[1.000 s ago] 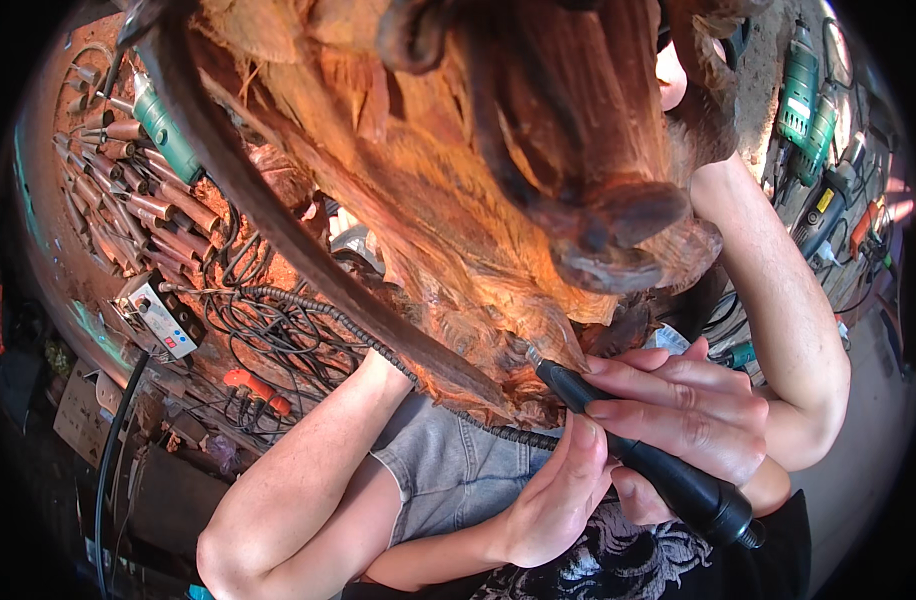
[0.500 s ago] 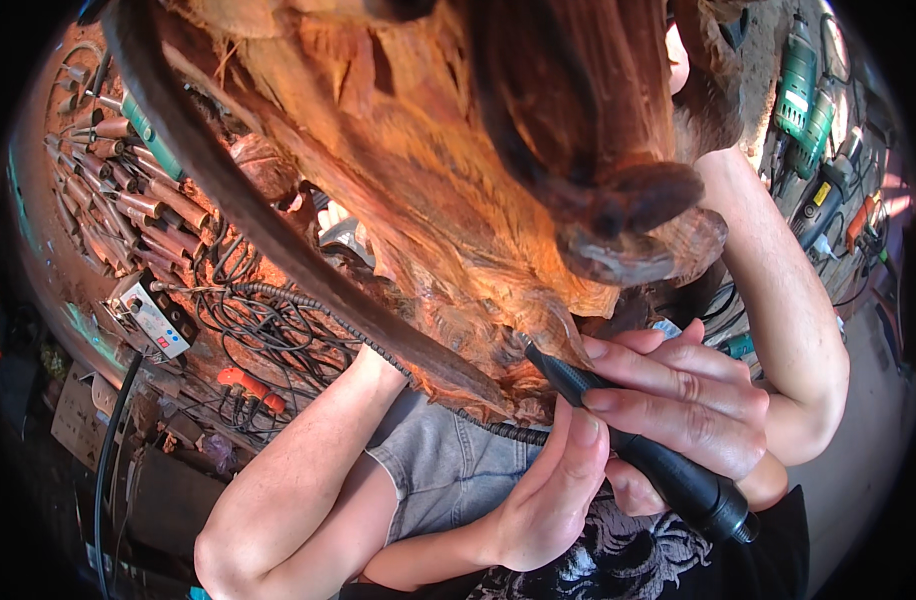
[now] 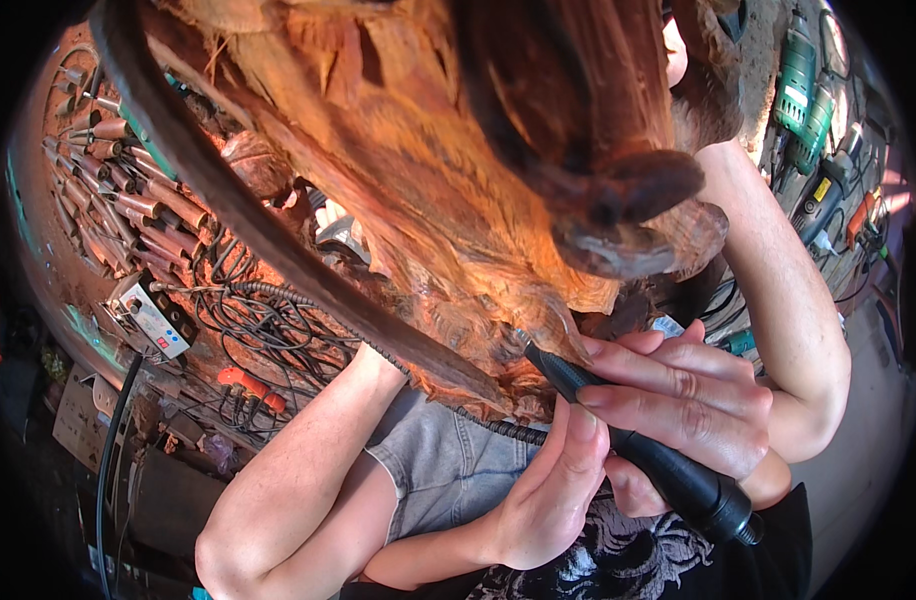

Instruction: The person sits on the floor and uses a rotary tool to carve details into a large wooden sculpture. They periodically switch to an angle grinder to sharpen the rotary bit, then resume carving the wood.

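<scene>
My right hand [image 3: 683,400] is wrapped around a black rotary carving handpiece [image 3: 678,475], fingers along its upper side and thumb beneath. The thumb and fingertips of my left hand [image 3: 553,490] are pinched against the handpiece's grip. Its thin metal bit [image 3: 523,338] meets the lower part of a large reddish-brown wood carving [image 3: 408,190], where the surface is cut in small swirls. What the bit touches exactly is too small to tell. A long curved dark band of wood [image 3: 243,215] runs down the carving's left side. A rounded knob [image 3: 643,195] juts out on its right.
Several carving bits or chisels [image 3: 128,185] lie at the left beside tangled black cables [image 3: 263,310]. A white control box [image 3: 148,315] and an orange plug [image 3: 248,388] are nearby. Green power tools [image 3: 798,75] lie at the far right. My bent bare legs flank the carving.
The carving's upper left side has shifted very slightly left. Both hands keep nearly the same hold on the handpiece, with its bit at nearly the same spot.
</scene>
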`<state>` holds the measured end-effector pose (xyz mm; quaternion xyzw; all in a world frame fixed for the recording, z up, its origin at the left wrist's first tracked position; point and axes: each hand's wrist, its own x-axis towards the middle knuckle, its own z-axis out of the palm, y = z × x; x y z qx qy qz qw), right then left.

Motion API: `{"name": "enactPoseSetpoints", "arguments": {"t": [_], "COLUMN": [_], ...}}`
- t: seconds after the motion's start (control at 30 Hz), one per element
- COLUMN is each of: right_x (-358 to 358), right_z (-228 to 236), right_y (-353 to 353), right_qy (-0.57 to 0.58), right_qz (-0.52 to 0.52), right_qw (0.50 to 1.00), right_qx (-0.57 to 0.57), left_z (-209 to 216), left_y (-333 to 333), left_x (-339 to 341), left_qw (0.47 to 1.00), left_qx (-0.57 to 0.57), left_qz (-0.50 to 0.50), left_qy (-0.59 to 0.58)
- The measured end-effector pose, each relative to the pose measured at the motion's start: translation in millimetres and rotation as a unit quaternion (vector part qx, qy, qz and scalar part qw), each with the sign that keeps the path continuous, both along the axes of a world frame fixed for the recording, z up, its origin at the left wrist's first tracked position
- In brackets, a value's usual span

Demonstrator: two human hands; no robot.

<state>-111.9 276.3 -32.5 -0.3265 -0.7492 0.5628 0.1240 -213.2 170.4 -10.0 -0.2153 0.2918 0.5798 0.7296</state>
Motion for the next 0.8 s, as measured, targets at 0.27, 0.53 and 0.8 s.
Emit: {"name": "enactPoseSetpoints", "arguments": {"t": [0.27, 0.53, 0.8], "right_x": [2.6, 2.4, 5.4], "right_z": [3.8, 2.1, 2.6], "right_y": [-2.8, -1.0, -1.3], "right_qy": [-0.006, -0.006, -0.007], "right_qz": [-0.011, -0.01, -0.018], "right_qw": [1.0, 1.0, 1.0], "right_qx": [0.007, 0.003, -0.001], "left_z": [1.6, 1.7, 1.7], "left_y": [-1.8, 0.8, -2.3], "left_x": [4.2, 3.1, 10.8], "left_qw": [0.999, 1.0, 0.996], "left_qx": [-0.026, -0.002, -0.046], "left_qz": [0.016, 0.007, 0.048], "left_qy": [-0.034, -0.008, -0.059]}}
